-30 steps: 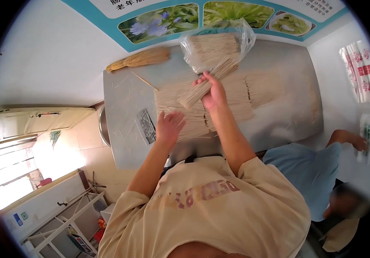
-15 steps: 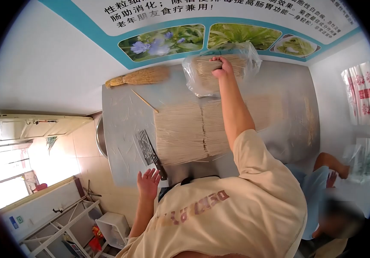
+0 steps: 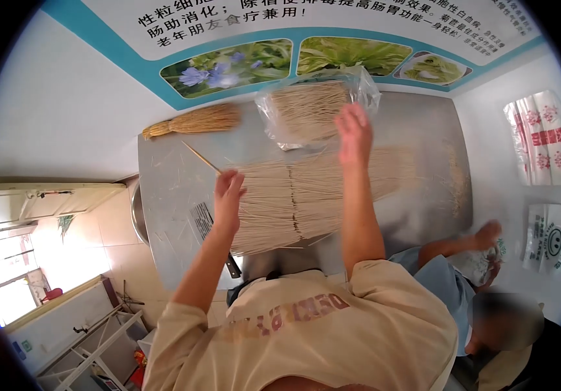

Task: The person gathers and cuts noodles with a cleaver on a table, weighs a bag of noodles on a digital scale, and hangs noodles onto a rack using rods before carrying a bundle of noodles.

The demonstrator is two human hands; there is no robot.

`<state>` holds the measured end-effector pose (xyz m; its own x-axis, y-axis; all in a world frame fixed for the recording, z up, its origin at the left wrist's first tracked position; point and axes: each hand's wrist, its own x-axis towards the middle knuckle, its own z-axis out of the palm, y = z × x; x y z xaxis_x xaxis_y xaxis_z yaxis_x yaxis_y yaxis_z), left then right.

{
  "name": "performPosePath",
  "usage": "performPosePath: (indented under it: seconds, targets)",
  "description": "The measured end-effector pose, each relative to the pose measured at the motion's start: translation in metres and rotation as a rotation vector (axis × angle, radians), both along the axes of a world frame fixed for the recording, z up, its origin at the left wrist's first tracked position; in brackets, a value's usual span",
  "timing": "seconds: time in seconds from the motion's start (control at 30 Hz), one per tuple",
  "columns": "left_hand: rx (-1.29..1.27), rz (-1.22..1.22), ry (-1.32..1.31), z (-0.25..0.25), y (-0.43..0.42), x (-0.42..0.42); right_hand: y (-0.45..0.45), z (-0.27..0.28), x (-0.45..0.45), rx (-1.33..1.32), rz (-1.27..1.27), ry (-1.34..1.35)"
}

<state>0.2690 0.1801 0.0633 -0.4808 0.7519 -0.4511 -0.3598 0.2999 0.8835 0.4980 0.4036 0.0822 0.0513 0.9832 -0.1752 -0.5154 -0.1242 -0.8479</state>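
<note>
1. The bundled strands (image 3: 311, 107) lie at the far side of the table (image 3: 427, 215), inside a clear bag (image 3: 270, 120); the right hand (image 3: 356, 133) is at the bag's near right edge, contact unclear.
2. That hand is blurred, its fingers loosely extended, with nothing visible in its hold.
3. The left hand (image 3: 229, 195) is half open, fingers bent, apparently holding nothing, by the left edge of the strand layer (image 3: 319, 195).
4. A thin stick (image 3: 200, 158) ends just beside it; whether they touch is unclear.
5. The left forearm hides part of a knife (image 3: 200, 220); the right forearm crosses above the layer.
6. Far left lies a straw brush (image 3: 192, 121).
7. Near right, a co-worker's blue sleeve (image 3: 436, 287) shows.
</note>
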Motion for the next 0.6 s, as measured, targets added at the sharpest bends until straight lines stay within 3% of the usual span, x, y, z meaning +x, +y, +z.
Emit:
performPosePath:
  seconds: [0.07, 0.1, 0.17, 0.2, 0.27, 0.3, 0.33, 0.37, 0.4, 0.43, 0.47, 0.53, 0.6]
  targets:
    - [-0.070, 0.023, 0.183, 0.012, 0.055, 0.011, 0.020, 0.014, 0.029, 0.189, -0.171, -0.409]
    - [-0.097, 0.025, 0.275, 0.006, 0.083, 0.015, 0.044, 0.002, 0.044, 0.191, -0.174, -0.411]
    - [-0.194, 0.031, 0.487, 0.004, 0.131, 0.030, 0.100, -0.036, 0.064, 0.414, -0.436, -1.479]
    - [-0.265, 0.033, 0.608, 0.007, 0.150, 0.036, 0.109, -0.033, 0.068, 0.417, -0.442, -1.476]
    - [-0.290, -0.034, 0.688, 0.005, 0.178, 0.030, 0.120, -0.028, 0.072, 0.410, -0.113, -1.846]
    - [-0.319, -0.101, 0.766, 0.001, 0.191, 0.026, 0.133, -0.033, 0.080, 0.409, -0.115, -1.842]
    - [-0.318, -0.101, 0.771, -0.009, 0.202, 0.015, 0.151, -0.041, 0.091, 0.316, 0.015, -1.652]
    - [-0.233, -0.105, 0.536, -0.023, 0.208, -0.002, 0.160, -0.047, 0.099, 0.223, 0.142, -1.458]
    - [-0.152, -0.106, 0.299, -0.032, 0.209, -0.011, 0.160, -0.045, 0.102, 0.218, 0.149, -1.457]
    - [-0.120, -0.010, 0.192, 0.008, 0.200, 0.000, 0.161, -0.034, 0.105, 0.107, 0.252, -1.122]
    - [-0.125, -0.009, 0.194, 0.018, 0.196, -0.002, 0.160, -0.016, 0.107, -0.001, 0.340, -0.783]
    - [0.048, 0.046, -0.199, 0.028, 0.187, -0.011, 0.141, 0.024, 0.106, -0.017, 0.390, -0.703]
    - [0.030, 0.135, -0.349, 0.040, 0.185, -0.012, 0.138, 0.034, 0.106, 0.007, 0.594, -0.213]
